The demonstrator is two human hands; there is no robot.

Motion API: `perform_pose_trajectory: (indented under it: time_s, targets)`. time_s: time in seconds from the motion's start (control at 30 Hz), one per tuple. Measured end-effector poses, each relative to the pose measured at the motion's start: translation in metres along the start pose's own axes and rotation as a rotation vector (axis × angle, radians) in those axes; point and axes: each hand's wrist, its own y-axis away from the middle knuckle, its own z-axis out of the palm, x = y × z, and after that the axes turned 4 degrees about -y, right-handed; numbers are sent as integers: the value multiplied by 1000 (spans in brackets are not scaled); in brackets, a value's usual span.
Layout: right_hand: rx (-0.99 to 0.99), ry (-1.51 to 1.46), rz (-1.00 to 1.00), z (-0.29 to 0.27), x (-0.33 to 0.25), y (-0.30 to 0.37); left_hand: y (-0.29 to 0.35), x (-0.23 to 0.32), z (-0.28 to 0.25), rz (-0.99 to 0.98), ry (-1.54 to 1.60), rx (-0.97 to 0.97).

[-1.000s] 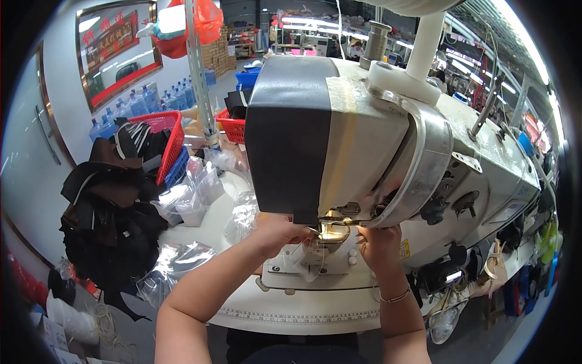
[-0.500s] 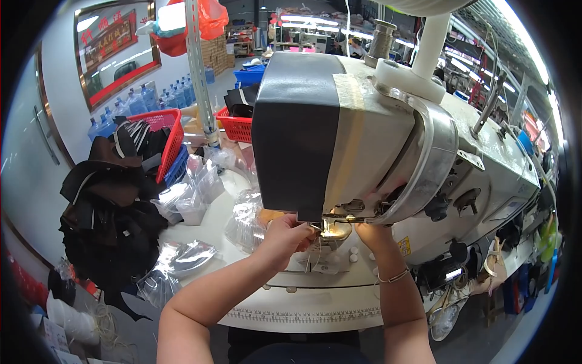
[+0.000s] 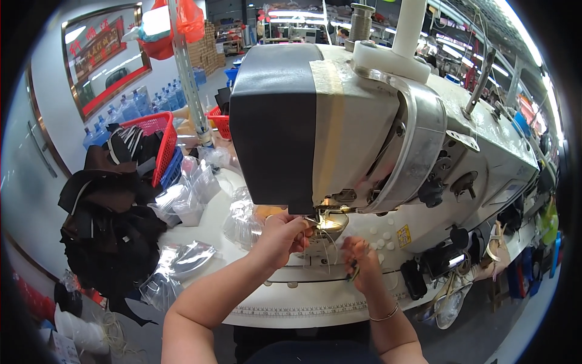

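A large grey and white sewing machine head (image 3: 339, 121) fills the middle of the view. My left hand (image 3: 284, 235) reaches under it, fingertips pinched at the needle and presser foot (image 3: 324, 219), where thin pale threads (image 3: 329, 246) hang down. My right hand (image 3: 362, 258) is lower and to the right on the white machine table (image 3: 303, 300), closed around a small dark tool (image 3: 353, 272). A thin bracelet sits on my right wrist. What lies under the presser foot is hidden by the fingers.
Clear plastic bags (image 3: 188, 194) lie on the table's left side. A pile of dark garments (image 3: 109, 224) and a red basket (image 3: 160, 136) stand further left. Water bottles (image 3: 121, 112) line the wall. Dark pieces hang at the table's right edge (image 3: 436, 261).
My right hand has dropped from the needle area down and to the right with the small tool. My left hand stays pinched by the needle. The view has come closer to the machine.
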Motion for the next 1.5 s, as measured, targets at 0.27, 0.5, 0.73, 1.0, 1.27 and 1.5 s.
perform_pose_trajectory:
  time_s: [0.27,0.5,0.73,1.0,1.27,1.5]
  targets:
    - [-4,-458,260,-16,-29,-28,7,-12,11,141,45,119]
    - [-95,-256,194,-26,-48,-70,1,-5,-3,291,12,199]
    - [221,818,-1026,3,-46,-27,-15,33,-30,500,-1224,-31]
    - [-102,1340,-1128,37,-60,-8,-8,36,-15,315,-811,-83]
    - [-156,1400,-1109,37,-77,-12,12,47,-1,90,-572,10]
    - [-176,1302,-1042,40,-87,-24,3,10,-15,228,-435,-33]
